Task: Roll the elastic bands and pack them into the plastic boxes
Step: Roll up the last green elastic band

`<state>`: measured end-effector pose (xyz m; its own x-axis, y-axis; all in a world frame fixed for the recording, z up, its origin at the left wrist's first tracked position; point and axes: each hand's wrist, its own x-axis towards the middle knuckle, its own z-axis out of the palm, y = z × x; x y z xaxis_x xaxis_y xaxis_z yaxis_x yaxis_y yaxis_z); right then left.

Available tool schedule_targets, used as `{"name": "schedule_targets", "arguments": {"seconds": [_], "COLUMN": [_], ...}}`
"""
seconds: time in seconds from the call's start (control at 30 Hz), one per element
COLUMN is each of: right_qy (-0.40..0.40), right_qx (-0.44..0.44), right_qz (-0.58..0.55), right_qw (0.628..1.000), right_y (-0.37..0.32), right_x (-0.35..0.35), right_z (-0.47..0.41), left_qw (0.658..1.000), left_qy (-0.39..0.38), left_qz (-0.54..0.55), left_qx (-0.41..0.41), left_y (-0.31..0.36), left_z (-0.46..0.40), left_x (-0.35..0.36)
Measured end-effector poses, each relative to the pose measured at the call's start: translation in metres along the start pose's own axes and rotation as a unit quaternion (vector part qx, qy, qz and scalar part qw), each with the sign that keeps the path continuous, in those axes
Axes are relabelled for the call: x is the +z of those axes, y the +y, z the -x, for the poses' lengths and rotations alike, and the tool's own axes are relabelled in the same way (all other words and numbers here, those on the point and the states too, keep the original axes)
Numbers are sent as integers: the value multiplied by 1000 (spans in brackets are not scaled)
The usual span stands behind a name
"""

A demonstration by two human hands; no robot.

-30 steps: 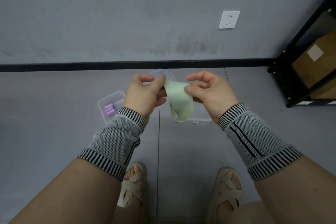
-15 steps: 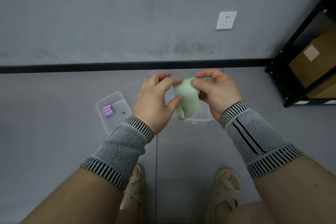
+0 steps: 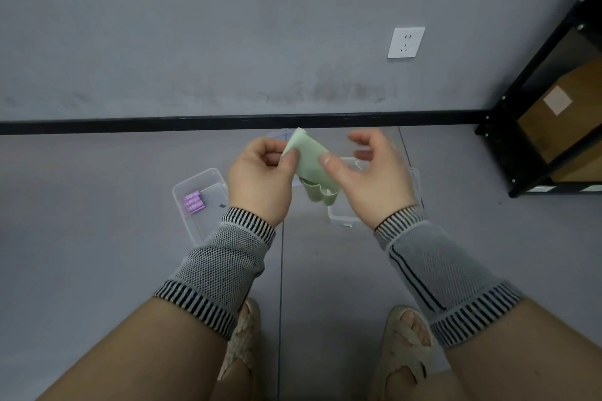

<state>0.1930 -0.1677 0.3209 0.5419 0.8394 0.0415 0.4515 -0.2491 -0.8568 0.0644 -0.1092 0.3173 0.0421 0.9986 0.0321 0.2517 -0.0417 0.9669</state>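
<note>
The left hand (image 3: 260,174) pinched the upper edge of a pale green elastic band (image 3: 311,162) between thumb and curled fingers, holding it in the air above the grey floor (image 3: 97,254). The band was a flat, smooth, rubbery strip, flared wide near the top and gathered into soft wavy folds at its lower end, which hung down at about 5 o'clock from the left hand. The right hand (image 3: 371,184) gripped the same band from 3 o'clock, its thumb pressed against the strip's face while the index finger arched loosely above and the other fingers curled behind it. At 9 o'clock of the left hand a clear, rounded-corner plastic box (image 3: 182,192) lay on the floor, holding three small purple rolls (image 3: 193,202) side by side, with a frosted sheet beside them. A second transparent box (image 3: 342,220) sat on the floor beneath the right hand, mostly hidden by it. Both forearms wore grey knitted mesh sleeves (image 3: 224,267) with black-and-white ribbed cuffs. At 6 o'clock two beige woven sandals (image 3: 405,345) stood on the floor. A white wall socket (image 3: 406,42) was set in the matte grey wall at 1 o'clock, and a black metal shelf (image 3: 534,101) with cardboard boxes stood at 3 o'clock.
</note>
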Motion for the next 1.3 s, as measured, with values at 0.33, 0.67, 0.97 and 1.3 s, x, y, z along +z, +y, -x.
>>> {"name": "schedule_targets", "arguments": {"seconds": [0.33, 0.67, 0.97, 1.3], "right_qy": [-73, 7, -2, -24], "right_qx": [47, 91, 47, 23], "right_qz": [145, -88, -160, -169], "right_qw": [986, 992, 986, 985], "right_y": [2, 12, 1, -4], "right_x": [11, -3, -6, -6], "right_z": [-2, -13, -8, -6], "left_qw": [1000, 940, 902, 957], "left_qy": [21, -95, -160, -147], "left_qz": [1, -270, -274, -201], "left_qx": [-3, 187, 292, 150], "left_y": [-5, -9, -9, -2], "left_z": [-4, 5, 12, 14], "left_x": [-6, -8, 3, 5]}}
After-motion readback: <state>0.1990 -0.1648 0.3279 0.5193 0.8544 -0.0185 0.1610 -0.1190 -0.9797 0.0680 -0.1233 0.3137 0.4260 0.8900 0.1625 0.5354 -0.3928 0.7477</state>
